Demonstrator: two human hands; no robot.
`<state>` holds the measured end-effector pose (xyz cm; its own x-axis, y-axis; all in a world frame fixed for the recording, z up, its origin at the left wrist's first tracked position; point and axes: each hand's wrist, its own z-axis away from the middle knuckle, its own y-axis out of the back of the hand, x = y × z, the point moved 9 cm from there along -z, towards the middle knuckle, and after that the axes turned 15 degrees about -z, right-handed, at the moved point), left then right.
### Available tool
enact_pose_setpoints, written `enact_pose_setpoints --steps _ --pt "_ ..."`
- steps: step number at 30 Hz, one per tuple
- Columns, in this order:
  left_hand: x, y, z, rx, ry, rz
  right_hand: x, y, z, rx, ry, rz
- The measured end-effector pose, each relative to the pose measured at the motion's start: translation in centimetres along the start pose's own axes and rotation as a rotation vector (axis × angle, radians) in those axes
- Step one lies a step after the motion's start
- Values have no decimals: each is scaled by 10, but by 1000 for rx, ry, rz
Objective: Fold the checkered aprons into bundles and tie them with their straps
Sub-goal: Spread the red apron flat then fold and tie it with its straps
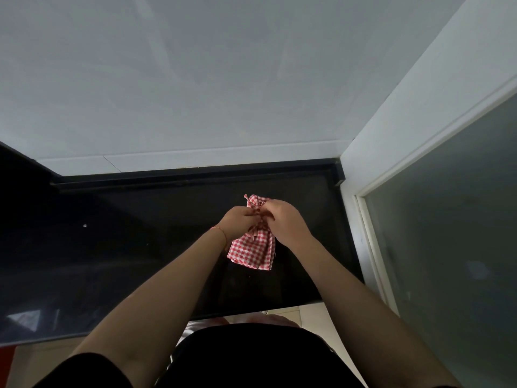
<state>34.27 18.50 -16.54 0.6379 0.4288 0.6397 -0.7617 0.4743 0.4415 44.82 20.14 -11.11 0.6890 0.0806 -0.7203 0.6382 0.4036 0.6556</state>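
now | both hands (237,222) (285,222) grip apron bundle (251,252) | black counter (140,247) | white wall (195,79)

A dark glossy countertop (117,247) meets a white wall (195,79); a frosted glass panel (453,233) stands right.

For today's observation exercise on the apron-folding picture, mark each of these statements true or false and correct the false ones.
1. Both hands are on the checkered apron. True: the left hand and the right hand grip it at its middle.
2. The apron is blue and white. False: it is red and white.
3. The apron lies spread out flat. False: it is folded into a small bundle.
4. The bundle is over a dark countertop. True.
5. The left wrist bears a thin band. True.
6. A second apron lies on the counter. False: only one is in view.
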Motion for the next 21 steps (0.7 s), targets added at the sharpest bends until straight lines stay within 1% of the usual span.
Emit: enact_pose_setpoints --steps 5,9,11,13,18,21 --pt "-5 -5 -2 -37 1 15 -4 -10 1 -115 112 99" --pt "-6 -7 -1 -59 1 -8 1 -16 -2 -168 108 125" --pt "-6 -7 -1 -55 3 -9 3 -18 -2 -162 101 130" --pt "-6 -6 2 -25 4 6 4 -19 -2 -156 90 127" --pt "-11 0 11 132 -1 109 7 -15 4 -151 28 84" --pt "-9 0 10 152 -6 83 11 -14 5 -98 -14 21"
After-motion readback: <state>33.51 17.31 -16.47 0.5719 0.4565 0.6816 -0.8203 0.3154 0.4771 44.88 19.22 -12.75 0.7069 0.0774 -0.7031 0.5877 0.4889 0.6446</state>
